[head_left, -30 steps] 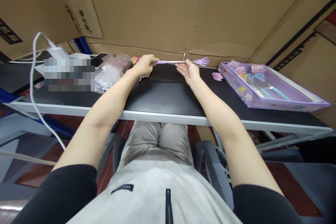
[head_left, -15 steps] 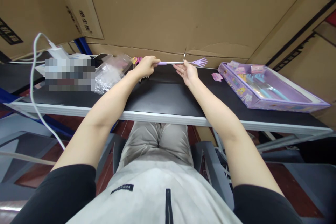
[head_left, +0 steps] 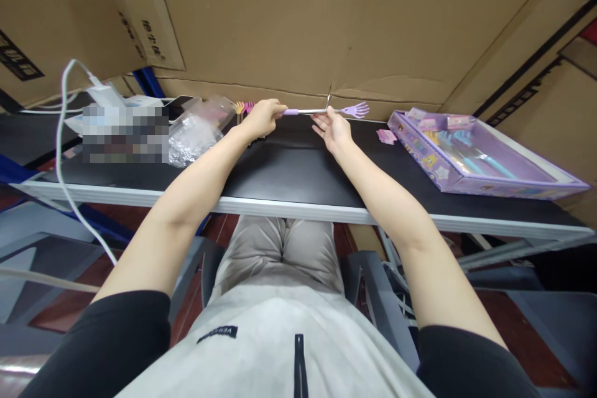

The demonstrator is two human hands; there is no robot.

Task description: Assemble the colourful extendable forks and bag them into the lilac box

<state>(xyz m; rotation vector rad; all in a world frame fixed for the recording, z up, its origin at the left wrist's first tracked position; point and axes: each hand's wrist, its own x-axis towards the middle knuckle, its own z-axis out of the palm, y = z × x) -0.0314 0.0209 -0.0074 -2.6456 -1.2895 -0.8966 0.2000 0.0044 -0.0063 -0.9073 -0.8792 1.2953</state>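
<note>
A purple back scratcher (head_left: 357, 110) with a metal rod is held level above the black table. My left hand (head_left: 265, 118) is closed around its purple handle at the left end. Close to the claw-shaped head, my right hand (head_left: 336, 130) pinches the rod between thumb and finger, its other fingers loosely spread. Yellow and pink back scratchers (head_left: 245, 107) lie behind my left hand, partly hidden by it. To the right stands an open purple display box (head_left: 438, 168) with yellow and blue scratchers (head_left: 476, 152) in it.
Crumpled clear plastic bags (head_left: 196, 134) lie left of my left arm. Beyond them is a white charger (head_left: 106, 96) with a cable hanging over the table edge. A small pink card (head_left: 386, 136) lies beside the box. Cardboard (head_left: 280, 25) walls the table's back.
Almost nothing differs. My left hand and the handle have shifted very slightly to the right, and the visible rod between my hands looks a little shorter.
</note>
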